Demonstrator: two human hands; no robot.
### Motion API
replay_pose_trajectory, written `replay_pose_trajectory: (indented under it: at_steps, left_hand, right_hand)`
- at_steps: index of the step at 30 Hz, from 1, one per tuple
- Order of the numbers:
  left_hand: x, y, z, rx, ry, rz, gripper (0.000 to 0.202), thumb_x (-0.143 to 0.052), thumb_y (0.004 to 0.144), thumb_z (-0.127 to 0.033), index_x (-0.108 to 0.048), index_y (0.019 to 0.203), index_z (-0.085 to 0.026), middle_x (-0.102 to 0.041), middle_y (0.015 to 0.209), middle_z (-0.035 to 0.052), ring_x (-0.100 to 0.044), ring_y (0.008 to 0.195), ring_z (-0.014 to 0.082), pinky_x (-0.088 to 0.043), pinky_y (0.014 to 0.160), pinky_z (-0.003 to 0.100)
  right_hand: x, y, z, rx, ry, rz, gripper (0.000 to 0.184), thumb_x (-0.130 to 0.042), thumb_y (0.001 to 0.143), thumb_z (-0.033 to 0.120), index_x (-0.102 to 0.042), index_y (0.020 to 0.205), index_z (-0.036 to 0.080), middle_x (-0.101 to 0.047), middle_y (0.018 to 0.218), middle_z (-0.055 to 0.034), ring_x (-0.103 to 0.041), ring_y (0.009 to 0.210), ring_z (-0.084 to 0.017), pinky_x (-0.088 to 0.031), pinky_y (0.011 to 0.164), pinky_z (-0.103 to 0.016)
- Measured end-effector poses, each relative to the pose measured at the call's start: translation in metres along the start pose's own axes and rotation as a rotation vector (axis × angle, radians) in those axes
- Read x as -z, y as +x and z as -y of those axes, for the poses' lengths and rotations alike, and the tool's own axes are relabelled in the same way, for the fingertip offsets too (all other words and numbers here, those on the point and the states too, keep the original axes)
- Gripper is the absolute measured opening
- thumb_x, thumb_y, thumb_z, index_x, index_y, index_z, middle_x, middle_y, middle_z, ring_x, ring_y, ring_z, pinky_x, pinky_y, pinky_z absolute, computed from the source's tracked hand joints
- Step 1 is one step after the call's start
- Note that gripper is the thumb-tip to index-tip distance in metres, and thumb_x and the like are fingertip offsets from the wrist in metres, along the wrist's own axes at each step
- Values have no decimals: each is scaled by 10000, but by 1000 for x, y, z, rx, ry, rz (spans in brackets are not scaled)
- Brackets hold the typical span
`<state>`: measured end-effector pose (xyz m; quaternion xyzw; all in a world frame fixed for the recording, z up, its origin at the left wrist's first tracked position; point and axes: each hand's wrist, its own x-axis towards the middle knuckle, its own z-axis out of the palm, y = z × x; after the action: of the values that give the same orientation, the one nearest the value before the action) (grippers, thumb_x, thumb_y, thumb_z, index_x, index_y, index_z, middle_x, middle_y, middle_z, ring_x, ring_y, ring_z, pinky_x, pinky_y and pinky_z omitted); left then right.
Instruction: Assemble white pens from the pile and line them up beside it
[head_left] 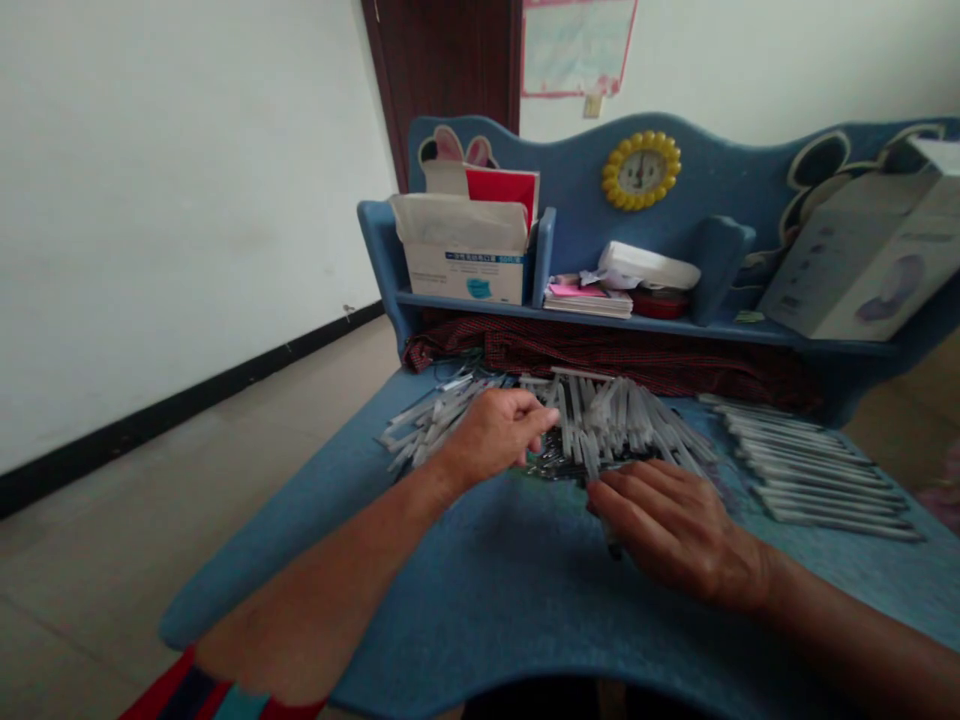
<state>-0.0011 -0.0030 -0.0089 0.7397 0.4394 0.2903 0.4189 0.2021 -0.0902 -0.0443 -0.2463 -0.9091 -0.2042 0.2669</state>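
Note:
My left hand is closed in a pinch over the middle of the desk; whatever is between its fingertips is too small or hidden to make out. My right hand is wrapped around a pen, its pale barrel sticking out above the fingers and a dark end below. Just beyond the right hand lies a heap of translucent white pen barrels. Another pile of whitish pen parts lies left of the left hand. Small black and clear pieces are scattered between the hands.
A row of pens lies side by side at the right. Behind the blue desk, a shelf holds a mask box, papers and a large white box. Red-black checked cloth is bunched beneath the shelf.

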Motion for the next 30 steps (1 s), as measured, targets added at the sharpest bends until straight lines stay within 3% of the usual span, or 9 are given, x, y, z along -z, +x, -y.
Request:
replay_pose_trajectory:
  at_steps: [2,4,7,11,15,19,30]
  left_hand:
    - [16,6,3,-63,227,-149,180,-537,795,-290,-606,703,-152,-580,552,-12,-493,447,91,-351,463,214]
    - [26,11,8,-109,450,-186,143,-538,776,-223,-620,681,-155,-571,543,-10,-502,485,106,-343,495,230]
    - [29,12,12,-165,701,-70,132,-545,759,-188,-648,682,-160,-609,592,12,-553,577,143,-357,559,256]
    - [18,6,9,-165,915,130,134,-544,734,-142,-666,689,-177,-650,651,30,-592,645,178,-365,579,271]
    - [10,1,4,-177,1114,238,252,-482,722,-75,-693,794,-192,-691,778,67,-627,762,225,-409,632,304]
    - [9,-1,5,-222,1201,266,359,-438,729,-46,-695,927,-201,-685,835,78,-628,806,236,-445,680,327]
    - [7,5,18,-242,1299,257,327,-361,814,-92,-675,878,-156,-624,848,97,-598,760,228,-448,663,336]
  right_hand:
    - [2,1,1,13,-4,-12,209,-426,884,97,-539,1054,54,-615,806,-107,-527,694,-173,-399,595,-317]
    - [3,2,1,25,0,-22,205,-425,880,92,-541,1044,50,-619,818,-115,-525,695,-176,-401,595,-322]
    - [2,2,1,18,17,-15,200,-416,879,91,-542,1029,51,-605,785,-99,-497,658,-169,-388,575,-320]
    - [0,2,3,-4,35,18,188,-395,890,105,-549,994,72,-554,703,-55,-451,607,-157,-359,556,-318]
    - [0,1,4,-17,40,57,181,-378,900,120,-552,948,103,-520,669,-34,-427,584,-149,-325,539,-313]
    - [0,1,4,-9,56,58,188,-370,901,119,-553,938,109,-525,680,-38,-422,591,-150,-317,539,-311]
    - [2,3,6,-24,49,62,188,-360,907,129,-546,883,130,-541,681,-37,-426,586,-140,-326,548,-300]
